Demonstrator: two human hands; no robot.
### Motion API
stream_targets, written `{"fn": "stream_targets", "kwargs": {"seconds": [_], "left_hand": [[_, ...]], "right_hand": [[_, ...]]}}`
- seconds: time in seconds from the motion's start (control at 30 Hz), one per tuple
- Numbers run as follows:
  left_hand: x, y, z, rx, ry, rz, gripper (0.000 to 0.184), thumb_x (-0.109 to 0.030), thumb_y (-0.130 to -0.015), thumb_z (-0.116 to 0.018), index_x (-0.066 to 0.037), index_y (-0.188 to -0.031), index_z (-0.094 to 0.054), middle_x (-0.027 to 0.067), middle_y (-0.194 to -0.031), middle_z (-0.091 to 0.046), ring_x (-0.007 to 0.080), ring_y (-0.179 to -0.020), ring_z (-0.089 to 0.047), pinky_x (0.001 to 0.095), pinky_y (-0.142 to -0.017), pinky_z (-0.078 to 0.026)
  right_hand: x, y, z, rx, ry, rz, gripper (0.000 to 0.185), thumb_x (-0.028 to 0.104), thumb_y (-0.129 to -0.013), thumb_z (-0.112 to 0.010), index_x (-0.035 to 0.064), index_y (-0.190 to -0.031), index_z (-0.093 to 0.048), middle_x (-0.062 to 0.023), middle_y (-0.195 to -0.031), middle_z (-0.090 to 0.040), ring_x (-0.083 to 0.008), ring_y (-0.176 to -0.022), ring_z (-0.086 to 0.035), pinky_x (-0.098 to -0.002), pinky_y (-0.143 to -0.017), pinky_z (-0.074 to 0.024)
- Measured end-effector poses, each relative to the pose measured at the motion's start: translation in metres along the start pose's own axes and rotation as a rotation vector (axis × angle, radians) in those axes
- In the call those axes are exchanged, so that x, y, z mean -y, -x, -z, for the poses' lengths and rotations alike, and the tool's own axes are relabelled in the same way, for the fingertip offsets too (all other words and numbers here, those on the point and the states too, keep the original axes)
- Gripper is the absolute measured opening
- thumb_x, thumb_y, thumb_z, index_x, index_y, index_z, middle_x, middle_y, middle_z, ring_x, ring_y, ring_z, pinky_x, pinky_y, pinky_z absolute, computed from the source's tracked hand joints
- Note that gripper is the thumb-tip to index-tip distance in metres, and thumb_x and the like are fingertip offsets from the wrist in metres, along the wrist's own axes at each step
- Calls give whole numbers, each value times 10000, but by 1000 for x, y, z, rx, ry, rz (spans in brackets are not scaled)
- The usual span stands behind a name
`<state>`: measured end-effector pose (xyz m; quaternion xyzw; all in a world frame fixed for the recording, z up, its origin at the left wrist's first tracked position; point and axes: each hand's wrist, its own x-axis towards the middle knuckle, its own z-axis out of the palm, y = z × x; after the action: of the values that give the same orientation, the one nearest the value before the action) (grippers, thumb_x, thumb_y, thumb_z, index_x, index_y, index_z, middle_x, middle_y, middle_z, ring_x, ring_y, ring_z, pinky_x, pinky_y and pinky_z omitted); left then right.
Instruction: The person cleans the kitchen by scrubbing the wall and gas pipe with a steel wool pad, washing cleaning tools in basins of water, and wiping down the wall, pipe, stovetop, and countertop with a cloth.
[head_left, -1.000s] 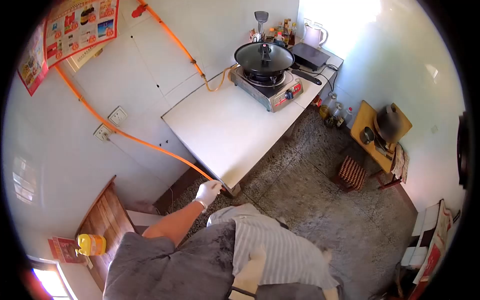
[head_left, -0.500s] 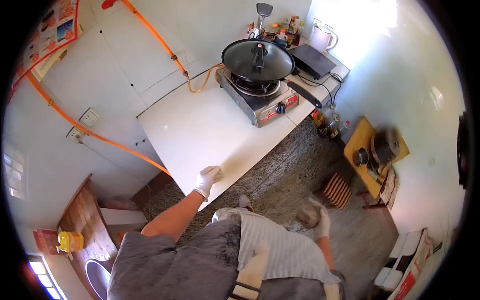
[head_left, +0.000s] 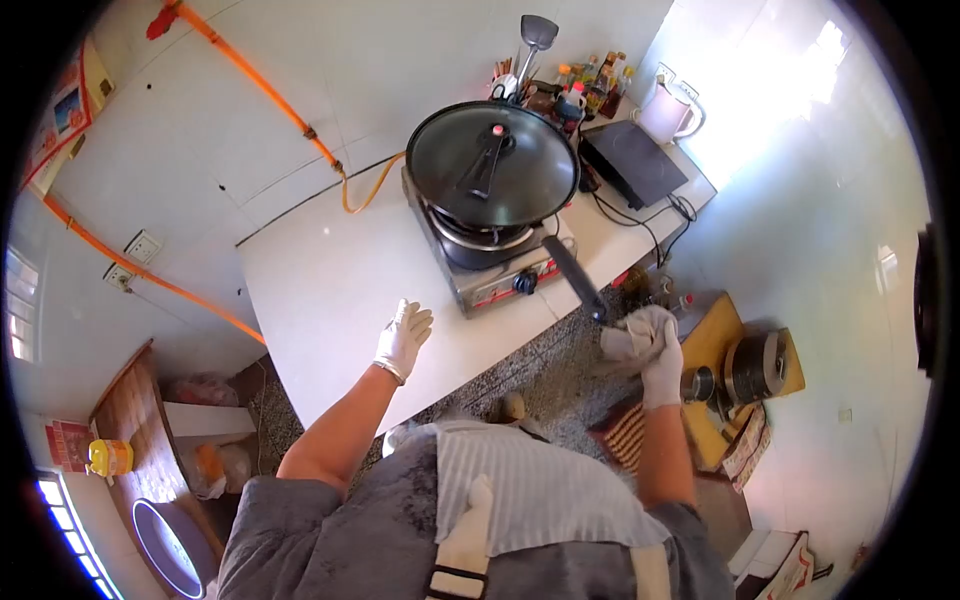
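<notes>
My left hand (head_left: 403,338), in a white glove, is raised over the white counter (head_left: 325,290) with its fingers apart and nothing in it. A crumpled pale cloth (head_left: 630,340) is gripped in my gloved right hand (head_left: 662,368), off the counter's front edge. That hand is close to the end of the black handle (head_left: 575,280) of a wok; I cannot tell whether the cloth touches it. The wok, covered by a dark glass lid (head_left: 450,160) with an upright black knob, sits on a single-burner gas stove (head_left: 465,290).
Behind the wok stand sauce bottles (head_left: 605,85) and a spatula (head_left: 538,35) in a holder. A black induction cooker (head_left: 632,160) and a pale kettle (head_left: 662,112) are at the right. An orange gas hose (head_left: 260,85) runs along the wall. A dark pot (head_left: 750,368) stands on a low wooden table.
My right hand has risen and moved forward with the cloth, toward the wok handle. My left hand has lifted slightly and spread its fingers. The view has shifted closer to the stove.
</notes>
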<state>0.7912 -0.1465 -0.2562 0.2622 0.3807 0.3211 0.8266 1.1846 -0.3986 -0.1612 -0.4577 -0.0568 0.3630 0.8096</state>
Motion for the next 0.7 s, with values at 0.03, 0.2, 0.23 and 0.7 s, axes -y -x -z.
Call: {"fn": "stream_targets", "kwargs": {"seconds": [0.03,0.2,0.23,0.7], "left_hand": [[-1,-8,-6,-5,0,-9,777,-511,-1000,-428,62,-1481,-219,281,-1487,-336,352,-1383,-354,436,-1162,-274],[6,-53,-30,-209,20,-59,800,-553,-971,-470,24,-1484,-258,238,-1481,-372,326,-1341,-412,426,-1129,-314],[8,-65,-35,-232,30,-88,800,-553,-971,-470,24,-1484,-258,238,-1481,-372,326,-1341,-412,426,-1129,-314],[5,-99,-98,-593,-236,3,710,-676,-899,-511,-25,-1131,-671,63,-1000,-688,173,-885,-581,317,-812,-451]], "right_hand": [[4,-27,-13,60,19,39,350,285,-1035,-437,5,-1223,-535,-125,-1191,-605,-283,-1104,-596,-432,-1013,-460],[-18,-168,-66,329,68,8,344,224,-1032,-448,-50,-1222,-531,-156,-1213,-588,-251,-1128,-572,-397,-1034,-433],[-31,-198,-75,293,65,-68,330,210,-1029,-464,-46,-1223,-538,-148,-1204,-594,-243,-1111,-583,-390,-1019,-450],[-160,-305,-129,451,1029,-204,530,381,-1004,-443,-75,-1238,-578,-155,-1241,-631,-253,-1148,-567,-348,-985,-426]]}}
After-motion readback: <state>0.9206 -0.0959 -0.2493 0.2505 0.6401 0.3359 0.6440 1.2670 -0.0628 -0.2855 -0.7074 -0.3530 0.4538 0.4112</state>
